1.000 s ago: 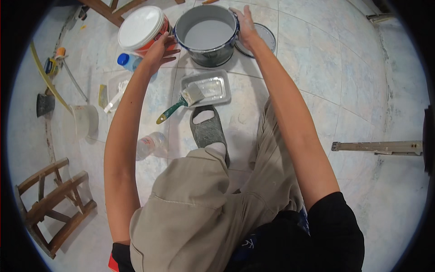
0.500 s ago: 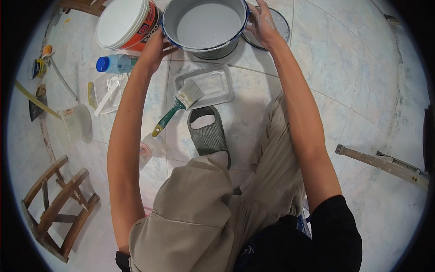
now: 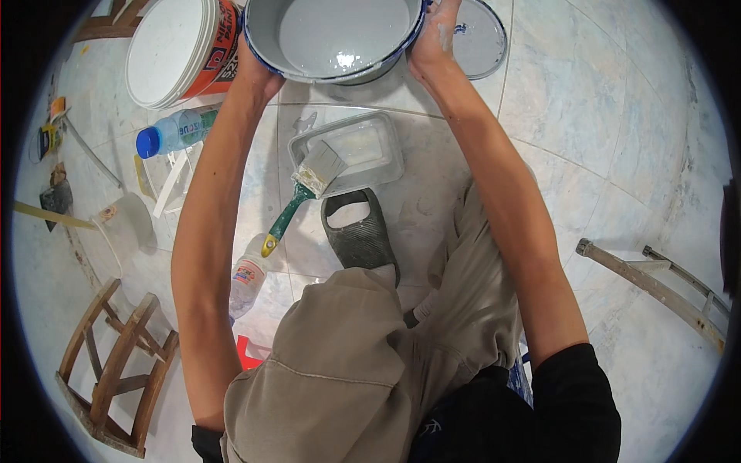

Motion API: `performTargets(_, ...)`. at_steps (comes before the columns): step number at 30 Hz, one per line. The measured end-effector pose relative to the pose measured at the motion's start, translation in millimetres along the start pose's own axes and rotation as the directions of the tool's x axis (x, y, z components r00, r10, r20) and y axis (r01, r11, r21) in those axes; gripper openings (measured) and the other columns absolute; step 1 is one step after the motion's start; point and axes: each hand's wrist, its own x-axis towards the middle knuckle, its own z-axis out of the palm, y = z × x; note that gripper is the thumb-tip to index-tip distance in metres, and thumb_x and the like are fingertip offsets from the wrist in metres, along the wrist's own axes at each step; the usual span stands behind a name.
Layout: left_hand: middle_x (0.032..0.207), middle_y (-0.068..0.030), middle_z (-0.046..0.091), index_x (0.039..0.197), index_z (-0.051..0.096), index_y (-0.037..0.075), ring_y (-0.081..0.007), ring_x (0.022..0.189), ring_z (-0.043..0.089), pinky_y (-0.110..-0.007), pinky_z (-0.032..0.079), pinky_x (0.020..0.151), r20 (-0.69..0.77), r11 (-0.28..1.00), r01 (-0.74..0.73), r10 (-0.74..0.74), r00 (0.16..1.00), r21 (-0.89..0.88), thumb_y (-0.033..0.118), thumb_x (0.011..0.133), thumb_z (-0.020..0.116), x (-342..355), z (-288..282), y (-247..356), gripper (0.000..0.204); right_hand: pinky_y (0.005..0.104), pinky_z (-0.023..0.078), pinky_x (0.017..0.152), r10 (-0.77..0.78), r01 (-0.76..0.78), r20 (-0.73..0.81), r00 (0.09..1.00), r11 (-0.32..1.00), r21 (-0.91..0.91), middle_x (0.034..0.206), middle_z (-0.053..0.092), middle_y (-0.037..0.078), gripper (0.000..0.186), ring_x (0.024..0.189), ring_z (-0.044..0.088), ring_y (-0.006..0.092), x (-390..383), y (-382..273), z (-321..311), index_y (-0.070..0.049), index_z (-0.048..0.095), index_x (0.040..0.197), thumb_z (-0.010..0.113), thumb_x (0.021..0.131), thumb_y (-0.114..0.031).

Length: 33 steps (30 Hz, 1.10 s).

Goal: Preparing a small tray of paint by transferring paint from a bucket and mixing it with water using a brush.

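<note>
My left hand (image 3: 258, 71) and my right hand (image 3: 434, 38) grip opposite sides of a round metal pot (image 3: 332, 73) of pale grey liquid, with a blue rim. The left fingers are partly hidden behind it. Below the pot lies a translucent plastic tray (image 3: 390, 150), with a wide paintbrush (image 3: 287, 212) leaning over its near left corner, its green handle toward me. A round lid (image 3: 482, 54) lies just right of the pot. To the left stands a white bucket (image 3: 162, 58) with a red label and a white lid.
Blue-capped (image 3: 174, 131) and clear (image 3: 247, 285) plastic bottles lie by my left forearm. Farther left are a translucent container (image 3: 127, 228) and a wooden frame (image 3: 116, 363). A metal ladder end (image 3: 648, 282) is at right. My sandalled foot (image 3: 359, 235) is below the tray.
The pot has risen and looms larger, its rim higher in the picture. My left hand's fingers, spread beside it earlier, are now tucked round its side. The view has shifted.
</note>
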Motion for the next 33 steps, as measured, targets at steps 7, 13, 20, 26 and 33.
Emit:
performTargets(7,0.137,-0.0123,0.062,0.143,0.052,0.003,-0.0279,0.12,0.064,-0.042,0.056,0.101,0.073,0.997,-0.075,0.074,0.995,0.015,0.038,0.106,0.045,18.1,-22.8,-10.5,0.051,0.0452,0.026,0.122,-0.236,0.27,0.208,0.949,0.951,-0.153,0.163,0.023,0.022,0.082,0.149,0.029,0.0333,-1.4,20.2,-32.2,-0.011,0.002,0.164,0.038,0.104,-0.055)
performTargets(13,0.133,-0.0121,0.064,0.14,0.055,0.004,-0.0261,0.116,0.066,-0.04,0.056,0.099,0.015,0.984,-0.171,0.171,0.985,0.042,0.039,0.106,0.043,-17.6,13.1,-14.9,0.05,0.0457,0.022,0.123,-0.46,0.582,0.474,0.751,0.8,-0.144,0.161,0.031,0.019,0.094,0.148,0.032,0.0322,-3.6,6.3,-35.5,-0.002,0.005,0.162,0.032,0.102,-0.069)
performTargets(20,0.134,-0.012,0.063,0.144,0.05,0.005,-0.0266,0.118,0.065,-0.04,0.055,0.1,0.056,0.965,-0.249,0.245,0.968,0.082,0.048,0.107,0.035,-33.7,-5.3,-16.6,0.059,0.0427,0.028,0.118,-0.144,0.201,0.416,0.898,0.975,-0.097,0.149,0.041,0.02,0.065,0.138,0.041,0.0315,-37.4,-37.0,5.5,-0.003,0.025,0.152,0.031,0.108,-0.05)
performTargets(26,0.137,-0.0109,0.061,0.146,0.05,0.008,-0.0271,0.127,0.058,-0.042,0.048,0.107,0.004,0.962,-0.252,0.254,0.967,-0.104,0.054,0.106,0.028,-53.7,-2.7,-23.5,0.065,0.0378,0.035,0.109,-0.324,0.438,0.372,0.87,0.853,-0.283,0.126,0.054,0.017,0.051,0.119,0.05,0.0288,-52.4,-42.7,22.9,0.001,0.054,0.131,0.026,0.11,-0.035)
performTargets(33,0.142,-0.0124,0.058,0.146,0.05,0.009,-0.0283,0.128,0.056,-0.043,0.047,0.108,-0.042,0.98,-0.187,0.184,0.982,-0.072,0.058,0.104,0.026,-52.8,11.1,-21.8,0.069,0.0364,0.034,0.11,-0.136,0.19,0.333,0.933,0.972,-0.135,0.128,0.053,0.016,0.051,0.121,0.049,0.0261,-38.5,-42.4,15.3,0.001,0.051,0.134,0.025,0.111,-0.035)
